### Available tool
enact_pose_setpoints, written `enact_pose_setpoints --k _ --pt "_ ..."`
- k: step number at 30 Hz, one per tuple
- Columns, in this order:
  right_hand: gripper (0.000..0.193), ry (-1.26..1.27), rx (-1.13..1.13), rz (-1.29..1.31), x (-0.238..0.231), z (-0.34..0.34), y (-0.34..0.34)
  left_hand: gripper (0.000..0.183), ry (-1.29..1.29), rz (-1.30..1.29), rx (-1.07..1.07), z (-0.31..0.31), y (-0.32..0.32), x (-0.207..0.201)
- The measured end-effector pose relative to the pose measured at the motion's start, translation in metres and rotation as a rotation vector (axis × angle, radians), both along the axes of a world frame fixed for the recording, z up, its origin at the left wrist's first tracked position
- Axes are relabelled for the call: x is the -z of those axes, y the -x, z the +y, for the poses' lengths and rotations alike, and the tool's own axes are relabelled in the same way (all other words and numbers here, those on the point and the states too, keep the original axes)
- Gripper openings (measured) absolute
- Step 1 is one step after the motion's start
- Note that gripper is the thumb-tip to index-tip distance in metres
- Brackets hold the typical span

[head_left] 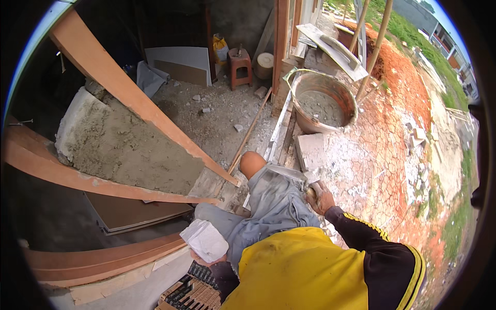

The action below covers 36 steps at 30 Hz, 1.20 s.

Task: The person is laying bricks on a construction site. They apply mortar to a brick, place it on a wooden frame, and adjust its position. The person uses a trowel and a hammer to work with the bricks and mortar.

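My left hand (202, 258) is closed around the lower end of a white, rough-cut lightweight block (205, 241), mostly hidden beneath it. In my right hand (324, 200) is a trowel, its handle gripped and its grey blade (287, 172) pointing left over my thigh. Grey wet mortar (137, 150) is spread between two orange-brown wooden frame posts (116, 77), left of my knees. A white block (82, 121) shows at the far end of the mortar. Ahead on the right stands a bucket (305, 123) with grey mortar inside.
A pale block (312, 152) lies just before the bucket. Farther in are a red plastic stool (241, 70) and leaning white boards (194, 57). A long mortar-stained board (336, 49) rests beyond the bucket. Cracked red soil (392, 155) stretches along the right. Patterned boxes (191, 292) sit below my left arm.
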State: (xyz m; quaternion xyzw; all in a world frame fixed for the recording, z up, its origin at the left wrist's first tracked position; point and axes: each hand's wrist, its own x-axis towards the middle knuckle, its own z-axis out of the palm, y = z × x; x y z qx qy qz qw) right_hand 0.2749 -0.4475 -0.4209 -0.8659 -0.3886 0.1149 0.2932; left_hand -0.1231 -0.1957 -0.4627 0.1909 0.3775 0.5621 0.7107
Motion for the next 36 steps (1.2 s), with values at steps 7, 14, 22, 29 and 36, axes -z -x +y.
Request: enact_pose_setpoints --k 7,14,22,29,36 --pt "0.04 -0.13 0.232 -0.098 -0.074 0.014 -0.037 0.079 -0.794 1.787 0.172 0.004 0.034 0.043" --pt "0.027 0.244 0.225 -0.476 -0.211 0.018 -0.15 0.074 -0.506 1.09 0.097 0.012 0.027 0.048" --pt "0.011 0.654 -0.106 -0.646 -0.158 0.092 -0.246 0.077 -0.418 0.818 0.065 0.005 0.023 0.053" --pt "0.038 -0.353 -0.494 0.003 -0.281 0.23 -0.125 0.064 0.034 -0.381 -0.077 -0.008 -0.006 -0.008" --pt "0.079 -0.977 -0.887 0.416 -0.386 0.395 0.07 0.083 0.121 -0.45 -0.076 -0.006 -0.015 -0.021"
